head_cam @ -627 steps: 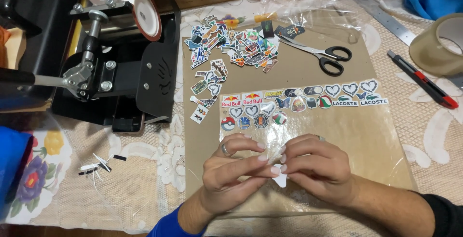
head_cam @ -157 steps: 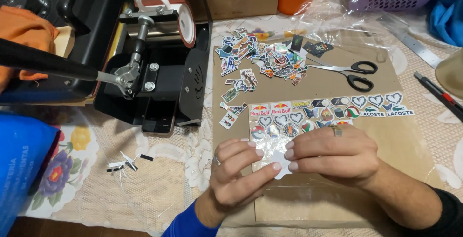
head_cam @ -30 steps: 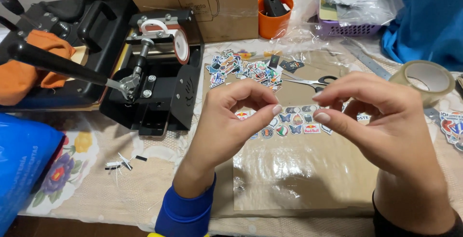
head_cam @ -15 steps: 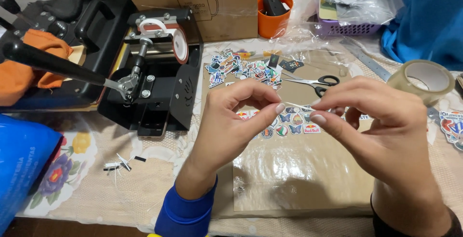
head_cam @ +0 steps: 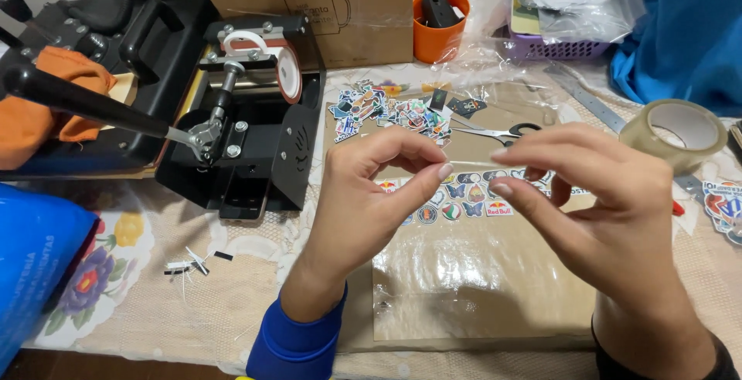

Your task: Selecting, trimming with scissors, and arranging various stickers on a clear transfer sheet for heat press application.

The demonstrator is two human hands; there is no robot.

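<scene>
My left hand [head_cam: 371, 194] and my right hand [head_cam: 595, 202] are raised above a brown card sheet [head_cam: 479, 303] covered with glossy clear film. Each hand pinches thumb against forefinger, and the fingertips face each other a short gap apart. A thin clear strip, barely visible edge-on, spans between the two pinches. Below the fingertips, rows of small coloured stickers [head_cam: 464, 208] lie across the sheet. A loose pile of stickers [head_cam: 394, 109] and black-handled scissors [head_cam: 502, 131] lie at the sheet's far end.
A black mug press [head_cam: 247, 140] with a long handle stands at left beside an orange cloth [head_cam: 46, 102]. A tape roll [head_cam: 680, 132], metal ruler [head_cam: 587, 102], orange cup [head_cam: 440, 24], cardboard box [head_cam: 309, 1] and purple basket [head_cam: 556, 44] ring the sheet. A blue bag [head_cam: 39, 264] is near left.
Since five seconds ago both hands have lifted off the sheet and the view has tilted up. Over the last second the pinched fingertips have hardly moved, the right hand dipping slightly.
</scene>
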